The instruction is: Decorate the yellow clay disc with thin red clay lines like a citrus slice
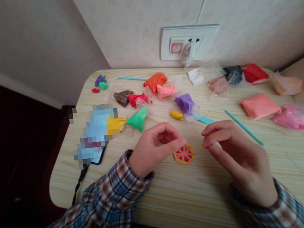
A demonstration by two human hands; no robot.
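Observation:
A small round clay pizza [184,155], with a yellow rim and red and pink pieces on top, lies flat on the table. My left hand [158,144] is just above its upper left edge, thumb and forefinger brought together and the other fingers curled; anything between the tips is too small to make out. To the right of the pizza, my right hand [236,159] hovers with its thumb and fingertips close together. Whatever it may pinch cannot be seen. Beyond the hands lie a small yellow corn-shaped clay piece [176,115] and a flat blue clay tool [202,118].
Bags of coloured clay lie about, among them purple [185,103], green [138,119], orange [156,82] and salmon [260,106]. A thin teal stick [244,127] rests at right. Tiny clay grapes [100,80] sit far left. A wall socket [189,43] holds a plug.

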